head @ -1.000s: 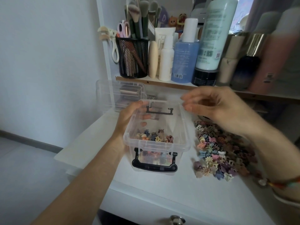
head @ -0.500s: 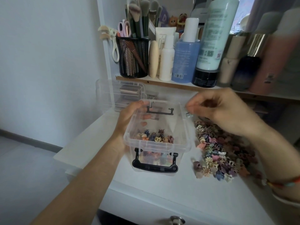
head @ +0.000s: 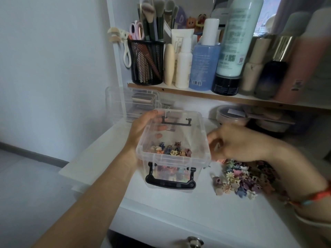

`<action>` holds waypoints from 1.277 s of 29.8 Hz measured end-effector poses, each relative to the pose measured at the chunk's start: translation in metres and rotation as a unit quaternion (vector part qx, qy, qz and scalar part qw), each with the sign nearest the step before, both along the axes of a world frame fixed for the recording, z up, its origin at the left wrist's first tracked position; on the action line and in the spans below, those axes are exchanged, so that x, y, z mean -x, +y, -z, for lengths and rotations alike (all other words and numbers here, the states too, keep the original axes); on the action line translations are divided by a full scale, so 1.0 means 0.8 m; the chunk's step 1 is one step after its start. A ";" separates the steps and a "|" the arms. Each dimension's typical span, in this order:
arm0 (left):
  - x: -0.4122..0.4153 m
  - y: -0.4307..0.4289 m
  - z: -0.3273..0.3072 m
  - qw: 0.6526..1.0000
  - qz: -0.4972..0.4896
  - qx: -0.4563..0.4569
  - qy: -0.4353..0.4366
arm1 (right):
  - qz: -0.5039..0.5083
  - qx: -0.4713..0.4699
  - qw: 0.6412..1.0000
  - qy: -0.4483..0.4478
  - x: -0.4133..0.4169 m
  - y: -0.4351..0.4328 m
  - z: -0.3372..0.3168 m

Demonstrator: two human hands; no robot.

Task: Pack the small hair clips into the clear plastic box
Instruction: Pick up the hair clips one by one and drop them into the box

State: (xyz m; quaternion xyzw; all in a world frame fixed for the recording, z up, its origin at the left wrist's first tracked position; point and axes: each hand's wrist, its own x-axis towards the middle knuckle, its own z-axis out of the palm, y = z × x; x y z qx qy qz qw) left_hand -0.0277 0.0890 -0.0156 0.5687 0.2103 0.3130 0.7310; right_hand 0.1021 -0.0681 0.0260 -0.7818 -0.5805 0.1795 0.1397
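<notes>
Head view: the left grip (head: 141, 129) was curled round the wall of the clear plastic box (head: 179, 159), where some small hair clips (head: 170, 149) lay. The right grip (head: 238, 144), blurred, was lowered onto the loose pile (head: 240, 179) on the surface (head: 179, 208); whether anything was pinched could not be told. Picking seemed in hand, and a carry over the rim would be called for next.

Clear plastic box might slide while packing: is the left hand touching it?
Touching. The head view shows the left hand gripping the clear plastic box at its left wall, fingers showing through the plastic.
</notes>
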 end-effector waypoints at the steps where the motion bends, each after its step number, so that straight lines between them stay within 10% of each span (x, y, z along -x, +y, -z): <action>1: 0.000 0.000 0.000 1.000 -0.001 0.004 0.000 | -0.017 0.044 0.999 -0.011 0.001 0.002 0.007; 5: 0.000 -0.002 -0.001 1.000 -0.004 0.005 -0.001 | -0.002 0.024 0.999 -0.042 0.000 0.005 0.006; 11: 0.000 -0.003 0.000 1.000 -0.013 0.003 -0.002 | 0.100 -0.348 0.932 0.020 0.002 0.006 -0.014; 17: 0.001 -0.005 0.000 1.000 -0.011 -0.004 -0.002 | 0.065 -0.277 0.956 0.073 0.003 -0.005 -0.026; 22: 0.000 -0.003 -0.001 1.000 -0.016 0.001 0.000 | -0.079 0.107 0.990 0.046 0.004 -0.019 -0.024; 28: 0.000 -0.005 0.000 1.000 -0.021 0.004 0.004 | -0.094 0.134 0.987 0.006 0.011 -0.009 -0.008; 34: 0.000 -0.004 0.001 1.000 -0.022 -0.004 0.008 | 0.071 -0.271 0.955 0.094 -0.002 -0.006 -0.024; 38: -0.001 -0.002 0.002 1.000 -0.019 0.000 0.002 | 0.022 -0.312 0.948 0.061 0.017 0.002 -0.022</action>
